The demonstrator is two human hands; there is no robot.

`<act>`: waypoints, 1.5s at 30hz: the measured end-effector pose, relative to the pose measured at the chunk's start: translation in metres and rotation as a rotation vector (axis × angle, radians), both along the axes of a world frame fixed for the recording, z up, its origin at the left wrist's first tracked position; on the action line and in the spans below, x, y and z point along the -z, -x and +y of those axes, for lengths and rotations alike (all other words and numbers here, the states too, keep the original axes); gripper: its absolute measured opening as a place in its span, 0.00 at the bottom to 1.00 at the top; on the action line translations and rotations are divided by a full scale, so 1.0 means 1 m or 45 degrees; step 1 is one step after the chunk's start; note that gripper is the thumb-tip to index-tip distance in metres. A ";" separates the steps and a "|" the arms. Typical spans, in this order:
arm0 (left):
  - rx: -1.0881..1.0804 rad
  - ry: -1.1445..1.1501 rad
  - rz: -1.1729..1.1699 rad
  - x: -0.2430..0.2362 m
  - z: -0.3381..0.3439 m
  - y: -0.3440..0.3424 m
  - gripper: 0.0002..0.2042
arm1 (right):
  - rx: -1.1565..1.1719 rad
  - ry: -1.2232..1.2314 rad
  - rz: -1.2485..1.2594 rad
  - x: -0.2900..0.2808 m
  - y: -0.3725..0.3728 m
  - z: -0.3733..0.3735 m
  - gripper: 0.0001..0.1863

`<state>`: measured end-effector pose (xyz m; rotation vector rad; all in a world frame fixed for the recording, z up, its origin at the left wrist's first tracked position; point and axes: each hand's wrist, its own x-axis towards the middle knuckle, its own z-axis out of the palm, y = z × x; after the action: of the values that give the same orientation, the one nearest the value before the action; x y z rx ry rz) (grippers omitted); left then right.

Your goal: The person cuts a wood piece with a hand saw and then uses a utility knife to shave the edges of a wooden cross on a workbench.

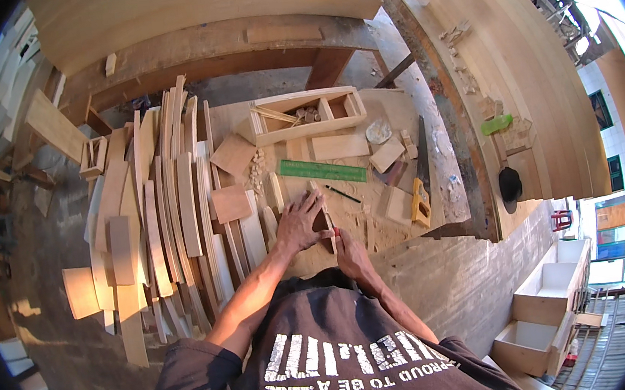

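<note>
My left hand lies over a narrow wooden piece on the workbench, its fingers stretched out and its thumb reaching toward the right hand. Closed at the near end of that piece, my right hand grips a small tool with a red end; its kind is hidden by the fingers. Just beyond the hands lie a green ruler and a dark pencil. Off to the right rests a handsaw with a yellow handle.
Many wooden strips are stacked left of the workbench. At its far side stands a divided wooden box holding sticks and small pieces. Wood blocks, a round clear container and shavings lie about. A large panel stretches along the right.
</note>
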<state>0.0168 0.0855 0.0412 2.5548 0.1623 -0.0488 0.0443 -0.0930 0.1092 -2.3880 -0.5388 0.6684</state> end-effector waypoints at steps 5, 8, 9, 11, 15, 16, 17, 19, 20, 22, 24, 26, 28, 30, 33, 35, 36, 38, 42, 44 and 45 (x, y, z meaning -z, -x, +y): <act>-0.006 0.020 -0.026 0.000 0.000 0.000 0.54 | -0.020 -0.015 -0.054 -0.001 0.000 0.001 0.17; 0.008 0.016 -0.015 -0.002 0.001 -0.001 0.54 | -0.037 0.008 -0.103 0.000 0.001 0.003 0.16; 0.015 0.010 -0.005 -0.004 0.001 -0.001 0.54 | -0.055 0.045 -0.094 0.000 0.000 0.003 0.17; 0.041 -0.018 0.038 -0.009 0.004 0.000 0.55 | -0.096 0.116 -0.061 -0.007 -0.005 0.007 0.19; 0.065 -0.004 0.059 -0.014 0.006 0.000 0.54 | -0.128 0.113 -0.075 -0.018 -0.018 0.015 0.19; 0.072 -0.019 0.056 -0.013 0.006 0.001 0.54 | -0.152 0.123 -0.087 -0.016 -0.022 0.016 0.19; 0.079 -0.034 0.052 -0.012 0.006 0.000 0.54 | -0.176 0.133 -0.098 -0.015 -0.025 0.015 0.19; 0.087 -0.051 0.042 -0.011 0.005 0.001 0.53 | -0.348 0.190 -0.140 -0.017 -0.034 0.014 0.19; 0.089 -0.053 0.035 -0.011 0.005 0.001 0.53 | -0.435 0.273 -0.189 -0.017 -0.036 0.016 0.16; 0.087 -0.056 0.021 -0.008 0.005 0.003 0.53 | -0.616 0.425 -0.296 -0.018 -0.040 0.023 0.10; 0.072 -0.056 -0.002 -0.005 0.006 0.004 0.53 | -0.702 0.565 -0.117 -0.033 -0.055 0.036 0.09; 0.079 -0.079 0.028 -0.010 0.004 0.001 0.53 | -0.785 0.670 -0.044 -0.038 -0.062 0.036 0.09; 0.090 -0.091 0.027 -0.012 0.004 0.001 0.53 | -0.944 0.713 -0.142 -0.033 -0.063 0.036 0.09; 0.105 -0.092 -0.004 -0.012 0.002 0.000 0.52 | -1.056 0.727 -0.142 -0.032 -0.074 0.038 0.10; 0.050 -0.073 -0.014 -0.006 0.008 0.003 0.51 | -0.738 0.876 0.177 -0.072 -0.070 0.077 0.11; 0.057 -0.103 0.011 -0.009 0.007 0.005 0.51 | -0.890 0.732 0.065 -0.062 -0.068 0.067 0.12; 0.062 -0.118 0.019 -0.011 0.006 0.004 0.51 | -0.972 0.608 -0.163 -0.042 -0.061 0.048 0.11; 0.069 -0.139 0.014 -0.014 0.003 0.002 0.51 | -0.735 0.314 -0.513 -0.002 -0.041 0.012 0.11; 0.053 -0.153 0.009 -0.013 0.001 0.003 0.50 | -0.638 0.224 -0.563 0.019 -0.034 0.000 0.09; 0.064 -0.159 0.003 -0.012 0.004 0.005 0.50 | -0.778 0.351 -0.470 0.009 -0.040 0.010 0.11; 0.064 -0.163 0.002 -0.011 0.005 0.006 0.50 | -0.927 0.474 -0.390 -0.003 -0.052 0.023 0.12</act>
<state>0.0108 0.0904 0.0520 2.6864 0.1044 -0.0619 0.0959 -0.0697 0.1120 -2.6374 -1.5800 0.7465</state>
